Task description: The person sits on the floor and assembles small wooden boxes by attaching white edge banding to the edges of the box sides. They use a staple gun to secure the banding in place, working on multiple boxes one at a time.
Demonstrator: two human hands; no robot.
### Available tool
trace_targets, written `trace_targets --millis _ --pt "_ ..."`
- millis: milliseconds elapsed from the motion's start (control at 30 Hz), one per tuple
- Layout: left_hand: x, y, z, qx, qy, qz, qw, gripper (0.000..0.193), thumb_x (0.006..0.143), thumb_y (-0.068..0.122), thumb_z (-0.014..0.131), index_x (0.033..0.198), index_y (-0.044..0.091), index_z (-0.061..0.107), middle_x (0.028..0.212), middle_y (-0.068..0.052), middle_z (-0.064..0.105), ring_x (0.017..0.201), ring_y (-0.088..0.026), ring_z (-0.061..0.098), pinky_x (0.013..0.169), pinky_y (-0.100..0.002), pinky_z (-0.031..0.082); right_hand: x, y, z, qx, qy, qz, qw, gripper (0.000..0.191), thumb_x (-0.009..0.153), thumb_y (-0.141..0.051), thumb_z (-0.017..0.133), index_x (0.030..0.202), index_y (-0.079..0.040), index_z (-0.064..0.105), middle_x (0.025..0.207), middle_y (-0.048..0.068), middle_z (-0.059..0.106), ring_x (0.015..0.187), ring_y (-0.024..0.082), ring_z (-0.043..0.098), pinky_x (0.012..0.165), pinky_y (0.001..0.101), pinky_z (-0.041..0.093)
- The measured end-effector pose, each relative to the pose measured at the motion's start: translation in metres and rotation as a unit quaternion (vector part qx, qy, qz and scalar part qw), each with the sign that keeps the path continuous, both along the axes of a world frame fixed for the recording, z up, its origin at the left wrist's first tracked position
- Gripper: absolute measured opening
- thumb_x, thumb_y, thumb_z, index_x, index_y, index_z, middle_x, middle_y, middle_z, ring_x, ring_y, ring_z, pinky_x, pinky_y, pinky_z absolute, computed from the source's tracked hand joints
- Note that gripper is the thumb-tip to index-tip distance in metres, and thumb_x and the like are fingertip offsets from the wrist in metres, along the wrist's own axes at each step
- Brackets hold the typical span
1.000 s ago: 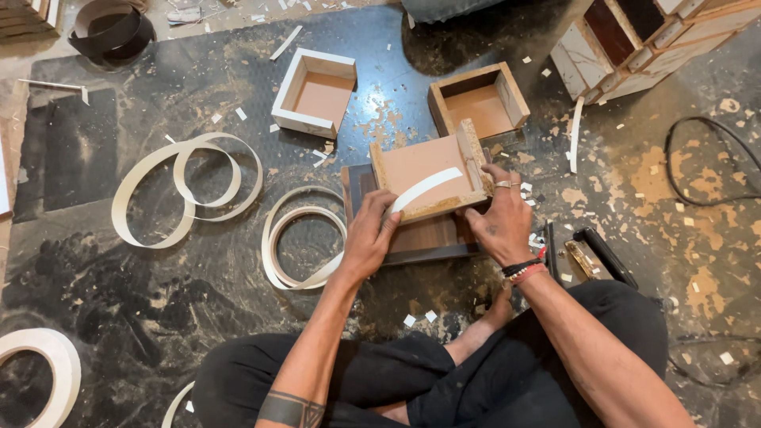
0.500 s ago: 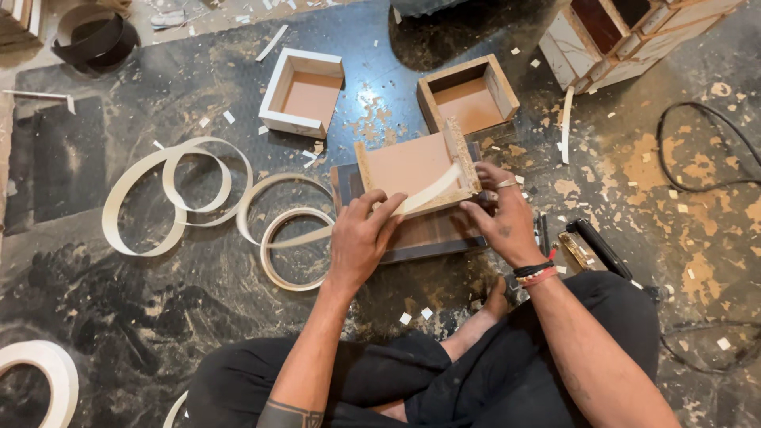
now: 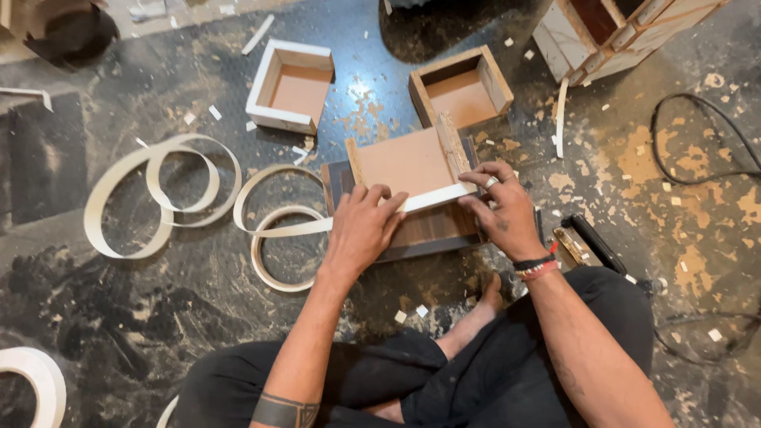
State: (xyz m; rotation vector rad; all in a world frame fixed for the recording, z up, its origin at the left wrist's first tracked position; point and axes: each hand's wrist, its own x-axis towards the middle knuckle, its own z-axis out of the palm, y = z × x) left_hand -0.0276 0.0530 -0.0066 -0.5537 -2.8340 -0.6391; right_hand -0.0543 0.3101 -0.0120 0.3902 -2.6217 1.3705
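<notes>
Left hand [image 3: 361, 230], right hand [image 3: 503, 210] pressing white strip [image 3: 436, 196] onto box [image 3: 404, 166] | risk: strip may skew if pressure slips

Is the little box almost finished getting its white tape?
One box behind already shows white edges. Both hands, left hand and right hand, press white strip along the near edge of the box in hand. Its other edges look bare, as does the brown box.

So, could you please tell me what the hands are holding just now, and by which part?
Both hands press a white edging strip onto the near edge of a small wooden box: left hand on the strip's left stretch, right hand at its right end.
</notes>
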Motion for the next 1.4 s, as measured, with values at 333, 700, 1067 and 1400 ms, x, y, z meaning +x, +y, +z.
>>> trace_targets --millis 333,700,1067,1400 --pt "0.003 0.011 -0.004 -0.067 0.083 -0.018 0.994 0.033 0.093 0.023 0.069 0.123 0.009 0.069 0.109 -0.005 0.066 0.106 -0.025 0.059 0.094 -0.048 0.04 -0.003 0.005 0.002 -0.043 -0.034 0.019 0.998 0.03 0.084 -0.01 0.081 0.114 -0.011 0.075 0.121 0.005 0.062 0.105 0.018 0.068 0.085 0.0311 0.063" --pt "0.004 0.014 -0.006 -0.011 0.104 -0.037 0.994 0.039 0.086 0.01 0.066 0.123 0.019 0.073 0.117 -0.001 0.068 0.11 -0.023 0.06 0.101 -0.048 0.04 -0.003 0.003 0.0 -0.078 -0.042 0.005 0.996 0.027 0.088 -0.003 0.077 0.114 -0.007 0.075 0.125 0.004 0.063 0.106 0.015 0.069 0.086 0.029 0.065" --pt "0.001 0.023 -0.012 0.051 0.071 -0.03 0.996 0.032 0.086 0.007 0.071 0.116 0.013 0.074 0.116 -0.003 0.07 0.112 -0.024 0.062 0.096 -0.043 0.045 -0.003 0.004 -0.001 -0.053 -0.064 -0.014 0.996 0.027 0.085 -0.009 0.081 0.111 -0.01 0.076 0.123 0.004 0.066 0.105 0.017 0.069 0.086 0.0303 0.064" --pt "0.001 0.026 -0.004 0.019 0.112 -0.037 0.993 0.023 0.085 0.012 0.072 0.108 0.013 0.076 0.111 -0.002 0.071 0.102 -0.022 0.064 0.097 -0.045 0.044 -0.007 0.01 -0.012 -0.074 -0.11 -0.023 0.991 0.046 0.085 -0.017 0.079 0.129 -0.013 0.067 0.119 0.005 0.072 0.106 0.02 0.074 0.088 0.0337 0.059"
